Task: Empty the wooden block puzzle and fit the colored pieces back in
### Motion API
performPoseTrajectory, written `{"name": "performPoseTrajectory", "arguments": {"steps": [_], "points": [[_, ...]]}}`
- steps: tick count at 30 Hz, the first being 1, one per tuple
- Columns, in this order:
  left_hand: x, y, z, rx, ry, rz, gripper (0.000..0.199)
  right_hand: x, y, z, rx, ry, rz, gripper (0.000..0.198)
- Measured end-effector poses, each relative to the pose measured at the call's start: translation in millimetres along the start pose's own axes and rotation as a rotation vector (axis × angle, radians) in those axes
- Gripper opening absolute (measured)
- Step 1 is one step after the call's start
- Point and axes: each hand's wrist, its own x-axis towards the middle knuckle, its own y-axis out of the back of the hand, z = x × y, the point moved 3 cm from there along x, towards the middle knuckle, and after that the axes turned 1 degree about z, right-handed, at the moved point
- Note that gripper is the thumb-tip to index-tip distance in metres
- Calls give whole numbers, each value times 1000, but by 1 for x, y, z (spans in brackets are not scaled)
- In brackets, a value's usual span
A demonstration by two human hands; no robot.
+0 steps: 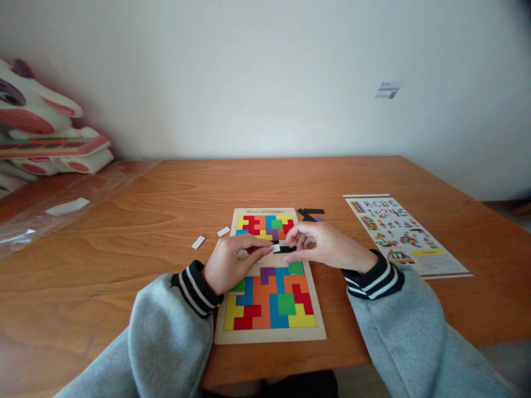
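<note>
A wooden puzzle board [270, 336] lies on the table, filled at both ends with coloured block pieces and bare across part of its middle. Between the thumb and fingertips of my left hand [232, 260] is a small white rectangular piece [276, 249], held above the board's middle. Facing it from the right, my right hand [317, 243] hovers over the board with fingers curled and thumb apart, nothing visible between them. Black pieces [286, 250] show on the board between the hands. A green square [286, 304] sits among the lower pieces.
Two white pieces [198, 242] lie left of the board. Several black strips [314, 210] and a purple piece are at its upper right. A printed pattern sheet [402, 237] lies at right. Clear plastic wrap [103, 185] and a toy animal with a keyboard [53, 146] are at left.
</note>
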Motion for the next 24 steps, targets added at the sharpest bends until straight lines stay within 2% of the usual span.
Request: {"name": "performPoseTrajectory", "arguments": {"steps": [4,10,17,20,24], "points": [[1,-1,0,36,-43,-73,18,-3,7,8,-250,-60,-83,46],[0,-3,0,47,-13,-103,20,-3,6,10,-305,-58,-109,42],[0,-1,-3,88,-14,-80,20,-4,8,5,-294,-50,-135,39],[0,-2,-3,119,-51,-89,20,-3,8,1,-317,-18,-65,42],[-2,-3,-1,115,-198,-156,19,0,17,5,-366,-63,161,37]]}}
